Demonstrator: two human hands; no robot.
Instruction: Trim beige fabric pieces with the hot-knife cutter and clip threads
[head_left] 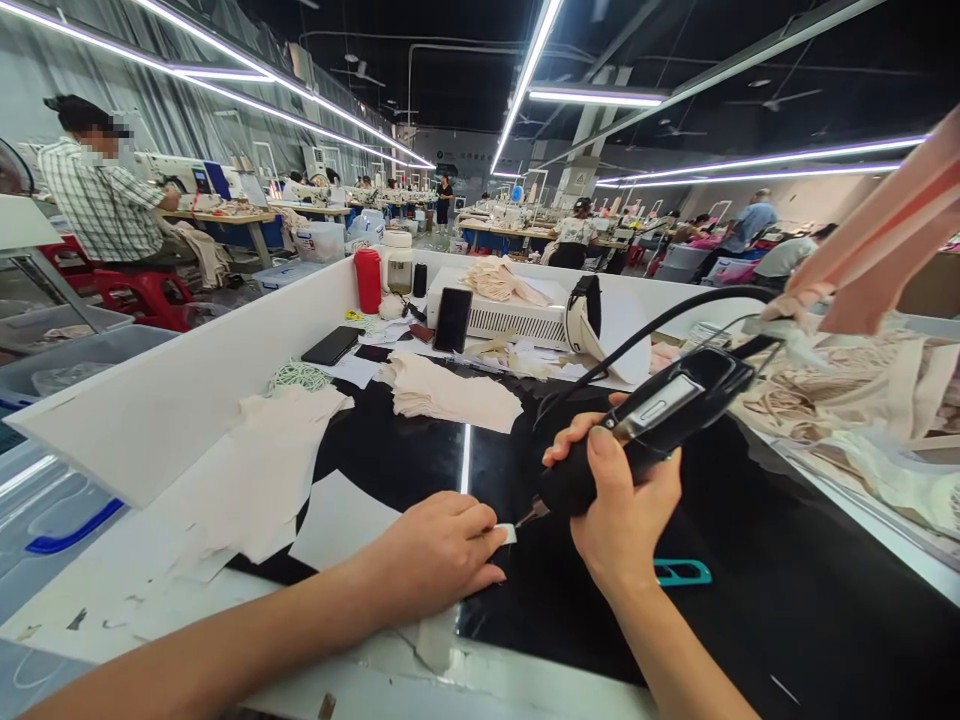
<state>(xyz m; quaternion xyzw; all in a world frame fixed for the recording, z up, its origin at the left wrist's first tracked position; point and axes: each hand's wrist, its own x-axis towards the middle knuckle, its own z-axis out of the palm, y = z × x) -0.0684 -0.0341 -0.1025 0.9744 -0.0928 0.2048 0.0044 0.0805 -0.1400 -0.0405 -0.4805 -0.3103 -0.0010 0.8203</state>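
My right hand (pixel 626 500) is wrapped round a black corded handheld tool (pixel 660 405), its metal tip pointing down and left. That tip meets a small white piece (pixel 509 534), which my left hand (pixel 442 550) pinches over the black table surface (pixel 540 620). Just behind my left hand lies a white sheet (pixel 341 515). Pale fabric pieces are spread in a stack (pixel 277 470) at the left and another stack (pixel 454 390) farther back. A teal cutter-like item (pixel 682 572) lies right of my right wrist.
Phones (pixel 454 320), a red bottle (pixel 368 280) and a white vented box (pixel 499 305) stand at the back. White side walls (pixel 202 350) edge the table. Pale fabric (pixel 862 385) is piled at the right, under hanging pink strips (pixel 877 270). A person (pixel 105 200) sits far left.
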